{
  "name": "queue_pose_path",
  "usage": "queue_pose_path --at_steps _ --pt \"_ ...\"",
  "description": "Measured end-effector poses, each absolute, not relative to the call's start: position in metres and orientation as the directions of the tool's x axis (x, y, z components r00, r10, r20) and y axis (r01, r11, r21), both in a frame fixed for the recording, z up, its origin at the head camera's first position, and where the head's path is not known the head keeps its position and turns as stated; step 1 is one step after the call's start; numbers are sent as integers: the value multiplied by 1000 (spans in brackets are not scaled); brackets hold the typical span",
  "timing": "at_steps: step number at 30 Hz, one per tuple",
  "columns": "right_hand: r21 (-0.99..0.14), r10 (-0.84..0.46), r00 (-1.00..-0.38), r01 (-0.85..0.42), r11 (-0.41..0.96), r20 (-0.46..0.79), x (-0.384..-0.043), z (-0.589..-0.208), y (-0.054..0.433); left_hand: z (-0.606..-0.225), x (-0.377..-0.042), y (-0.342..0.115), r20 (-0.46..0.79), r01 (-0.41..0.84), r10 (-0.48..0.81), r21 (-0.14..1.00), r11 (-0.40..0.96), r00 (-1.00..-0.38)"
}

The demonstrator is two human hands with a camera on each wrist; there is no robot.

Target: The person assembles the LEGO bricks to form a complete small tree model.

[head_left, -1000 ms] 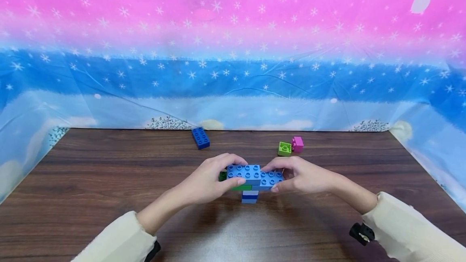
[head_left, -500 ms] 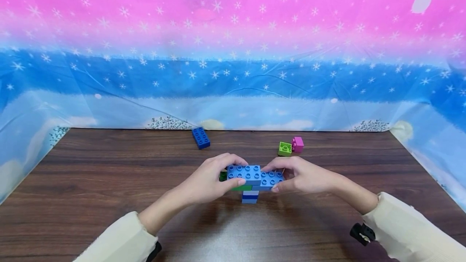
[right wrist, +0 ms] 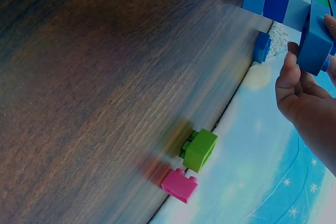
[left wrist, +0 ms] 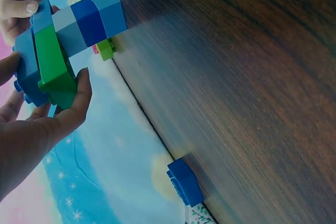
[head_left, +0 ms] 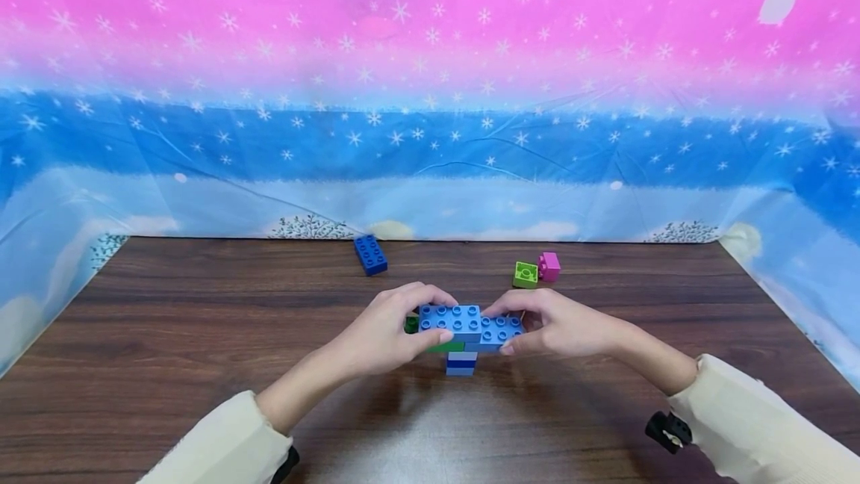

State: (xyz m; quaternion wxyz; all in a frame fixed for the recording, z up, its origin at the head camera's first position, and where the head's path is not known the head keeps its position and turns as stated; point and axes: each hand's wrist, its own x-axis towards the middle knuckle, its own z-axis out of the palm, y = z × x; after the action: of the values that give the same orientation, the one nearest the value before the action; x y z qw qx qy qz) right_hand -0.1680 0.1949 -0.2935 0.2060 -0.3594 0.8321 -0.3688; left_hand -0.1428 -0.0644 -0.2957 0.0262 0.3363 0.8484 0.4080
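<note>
Before me stands a building-brick structure: a narrow column of light blue and dark blue bricks (head_left: 460, 364) carries a green brick (left wrist: 52, 59) and a blue brick (head_left: 500, 332) side by side. Across these two lies a studded blue top brick (head_left: 450, 323). My left hand (head_left: 390, 331) grips the left end, thumb on the top brick's near side and fingers round the far side; the left wrist view has a fingertip at the green brick. My right hand (head_left: 561, 323) pinches the lower blue brick at the right, thumb in front and fingers behind.
On the brown table (head_left: 235, 305), a dark blue brick (head_left: 370, 255) lies at the back left. A lime green brick (head_left: 525, 275) on its side and a pink brick (head_left: 549, 267) lie close together at the back right. A patterned cloth (head_left: 430, 140) hangs behind.
</note>
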Motion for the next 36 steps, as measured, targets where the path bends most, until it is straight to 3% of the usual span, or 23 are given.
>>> queue_pose_path --at_steps 36 --pt "-773 -751 -655 -434 463 -82 -168 -295 196 -294 -145 -61 187 486 565 753 442 -804"
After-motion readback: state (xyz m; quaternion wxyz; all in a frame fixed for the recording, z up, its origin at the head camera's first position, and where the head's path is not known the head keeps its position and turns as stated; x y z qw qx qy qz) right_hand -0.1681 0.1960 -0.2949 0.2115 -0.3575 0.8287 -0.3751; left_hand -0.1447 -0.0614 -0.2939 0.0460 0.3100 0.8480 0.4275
